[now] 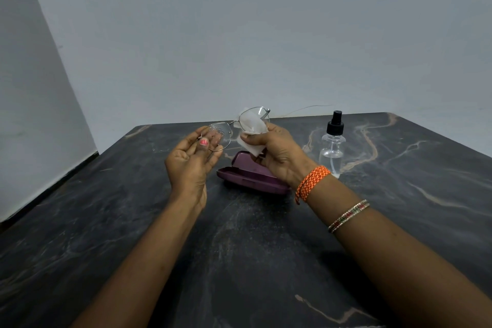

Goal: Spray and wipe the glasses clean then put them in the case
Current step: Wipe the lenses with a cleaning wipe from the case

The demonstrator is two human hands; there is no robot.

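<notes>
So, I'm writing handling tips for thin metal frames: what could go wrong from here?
The left hand holds the glasses only at one lens edge while the right hand rubs the cloth on the other lens, so the thin bridge could twist. Droplets on the left-side lens might smear under fingers. A slipped grip would probably drop the glasses onto the open case or the stone table.
</notes>
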